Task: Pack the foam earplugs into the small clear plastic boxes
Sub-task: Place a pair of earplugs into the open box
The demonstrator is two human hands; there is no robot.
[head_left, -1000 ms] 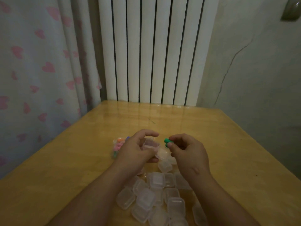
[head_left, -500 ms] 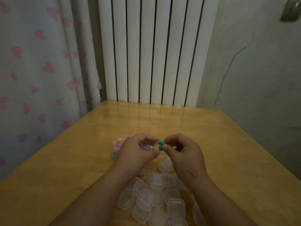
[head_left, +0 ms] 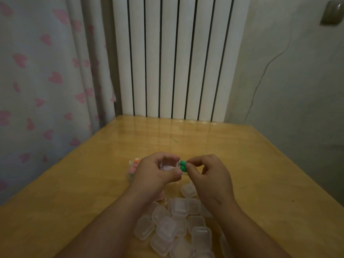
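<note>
Over table (head_left: 242, 155), right grip (head_left: 210, 175) pinches earplugs (head_left: 183, 165) beside box (head_left: 168, 165).

earplugs (head_left: 183, 165): green | boxes (head_left: 181, 226): clear | table (head_left: 93, 183): yellow wood | curtain (head_left: 37, 71): white, pink hearts | radiator (head_left: 175, 53): white

My left hand (head_left: 156, 172): fingers curled round a box (head_left: 168, 165).
My right hand (head_left: 210, 175): thumb and forefinger pinch earplugs (head_left: 183, 165), just beside my left.

My left hand (head_left: 156, 172): over the wooden worktop (head_left: 74, 192), holding a small clear plastic box (head_left: 168, 165).
My right hand (head_left: 210, 175): right of that box, two green foam earplugs (head_left: 183, 165) pinched at its right edge.
Heap of clear plastic boxes (head_left: 176, 226): on the worktop, between my forearms.
Coloured foam earplugs (head_left: 134, 167): on the worktop, partly behind my left hand.
</note>
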